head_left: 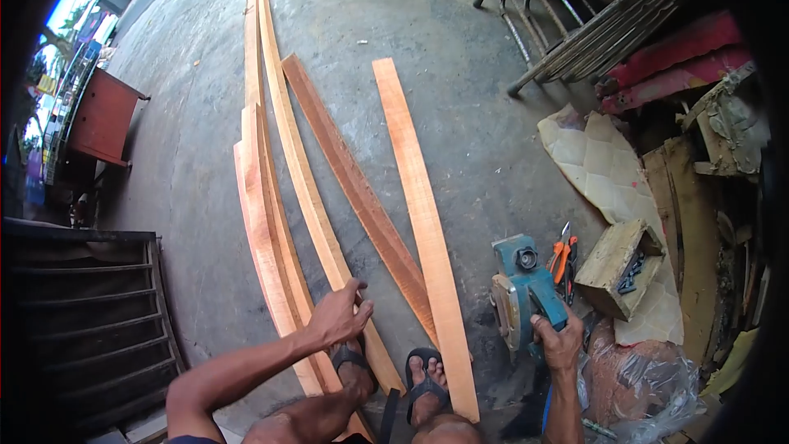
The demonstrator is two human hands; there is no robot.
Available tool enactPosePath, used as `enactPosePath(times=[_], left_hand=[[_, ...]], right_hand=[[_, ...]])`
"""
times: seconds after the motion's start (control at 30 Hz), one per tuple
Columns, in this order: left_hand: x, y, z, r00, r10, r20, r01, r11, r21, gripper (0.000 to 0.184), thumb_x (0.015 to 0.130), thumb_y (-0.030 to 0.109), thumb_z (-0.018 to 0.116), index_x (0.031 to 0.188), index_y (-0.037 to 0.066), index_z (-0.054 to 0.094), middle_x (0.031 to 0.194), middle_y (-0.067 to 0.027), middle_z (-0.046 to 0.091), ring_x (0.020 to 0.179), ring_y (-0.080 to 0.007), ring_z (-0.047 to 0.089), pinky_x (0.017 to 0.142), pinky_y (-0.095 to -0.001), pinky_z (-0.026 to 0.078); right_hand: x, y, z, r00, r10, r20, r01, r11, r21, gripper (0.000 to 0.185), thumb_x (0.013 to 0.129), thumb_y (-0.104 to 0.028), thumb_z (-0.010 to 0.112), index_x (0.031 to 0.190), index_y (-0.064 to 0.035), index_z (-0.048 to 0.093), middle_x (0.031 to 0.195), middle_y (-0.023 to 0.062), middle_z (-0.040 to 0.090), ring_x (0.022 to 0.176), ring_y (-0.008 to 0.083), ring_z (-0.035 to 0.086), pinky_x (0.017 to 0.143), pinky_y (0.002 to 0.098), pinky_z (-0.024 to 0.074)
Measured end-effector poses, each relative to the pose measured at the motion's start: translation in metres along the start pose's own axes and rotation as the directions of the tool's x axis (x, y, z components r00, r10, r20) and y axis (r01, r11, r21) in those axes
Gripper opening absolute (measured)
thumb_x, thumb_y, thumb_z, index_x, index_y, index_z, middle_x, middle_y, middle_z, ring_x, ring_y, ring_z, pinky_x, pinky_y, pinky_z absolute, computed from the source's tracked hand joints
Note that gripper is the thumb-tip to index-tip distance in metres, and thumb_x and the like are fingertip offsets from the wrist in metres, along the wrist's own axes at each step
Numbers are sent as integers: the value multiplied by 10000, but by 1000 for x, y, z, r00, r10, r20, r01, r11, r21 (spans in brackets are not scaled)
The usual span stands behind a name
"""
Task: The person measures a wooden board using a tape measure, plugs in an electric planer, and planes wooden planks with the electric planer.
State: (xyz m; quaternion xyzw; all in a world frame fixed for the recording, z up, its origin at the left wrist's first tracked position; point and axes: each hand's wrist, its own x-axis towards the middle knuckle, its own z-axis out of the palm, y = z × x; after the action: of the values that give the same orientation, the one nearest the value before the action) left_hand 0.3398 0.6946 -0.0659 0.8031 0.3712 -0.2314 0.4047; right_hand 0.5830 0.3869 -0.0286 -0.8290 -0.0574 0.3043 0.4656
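My right hand (560,337) is wrapped round the handle of a teal electric planer (518,300), which is at the right by the floor. My left hand (341,318) is over a long narrow wooden strip (308,185), with fingers partly bent and apart. Whether it touches the strip I cannot tell. Left of that strip, several long wooden planks (261,197) lie side by side and overlap. A darker reddish-brown plank (362,197) slants across the floor. Its near end passes beneath a lighter flat board (423,214), which runs beside my sandalled foot (427,382).
Orange-handled pliers (562,255) and a wooden box (616,271) with screws or bolts are right of the planer. Beyond are a quilted pad (596,156), clear plastic (649,386) and a metal-framed chair (567,16). A slatted dark frame (90,321) stands left, near a red-brown cabinet (105,119).
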Motion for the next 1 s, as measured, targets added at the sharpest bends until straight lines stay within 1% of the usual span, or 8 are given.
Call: enactPosePath(times=[0.17,0.27,0.4,0.47,0.73,0.87,0.93,1.0], left_hand=[[157,95,22,971,-112,-210,118,993,14,1023,862,452,703,1572,-28,144,1448,-383,390,1211,-465,588,985,-521,513],[203,114,48,931,-230,-284,228,973,-39,1092,834,434,717,1591,51,29,1431,-336,284,1145,-520,580,951,-547,514],[195,84,35,934,-160,-319,112,980,-163,1080,801,365,740,1585,125,38,1350,-306,312,1082,-498,599,908,-547,522],[188,63,16,802,-103,-588,95,995,-44,998,789,327,731,1556,147,119,1294,-271,357,1026,-458,622,846,-534,537],[262,-4,-70,651,-407,-641,319,913,-255,979,768,333,740,1559,179,184,1281,-234,377,1112,-436,584,885,-521,518],[270,-4,-53,608,-433,-666,432,884,-181,1114,772,266,785,1618,323,62,1418,-218,320,1124,-425,607,895,-480,526],[277,3,-61,594,-547,-590,435,835,-336,1105,805,224,794,1612,346,50,1443,-227,317,1070,-417,655,880,-462,544],[278,7,-56,578,-538,-614,441,838,-320,1097,832,218,792,1612,334,29,1445,-249,321,1010,-398,690,849,-450,560]], right_hand=[[-16,-19,-4,997,-29,-72,34,997,68,382,814,-174,688,1108,70,667,647,37,592,549,123,546,541,291,446],[-22,-7,-3,987,-98,-131,109,991,77,354,806,-202,684,1042,61,665,633,40,583,535,138,536,532,301,436],[-50,20,-3,966,-71,-247,77,997,15,371,795,-224,686,1029,62,664,601,39,564,503,146,517,512,321,423],[-61,24,-7,973,-23,-231,27,1000,13,380,790,-232,694,1027,63,665,597,44,569,501,151,522,513,325,426],[-92,39,3,969,1,-247,-8,1000,-27,353,795,-253,683,968,54,661,591,57,573,503,164,545,507,328,432],[-106,53,0,969,-8,-246,6,1000,-8,331,782,-250,699,924,46,653,590,56,575,506,166,552,513,328,440],[-109,61,-2,969,-156,-191,65,908,-415,283,928,-237,678,1123,-41,737,1022,191,727,899,378,683,787,462,530],[-113,83,-6,956,-251,-149,160,877,-454,281,929,-240,673,1121,-45,738,1014,204,723,905,391,676,793,467,529]])
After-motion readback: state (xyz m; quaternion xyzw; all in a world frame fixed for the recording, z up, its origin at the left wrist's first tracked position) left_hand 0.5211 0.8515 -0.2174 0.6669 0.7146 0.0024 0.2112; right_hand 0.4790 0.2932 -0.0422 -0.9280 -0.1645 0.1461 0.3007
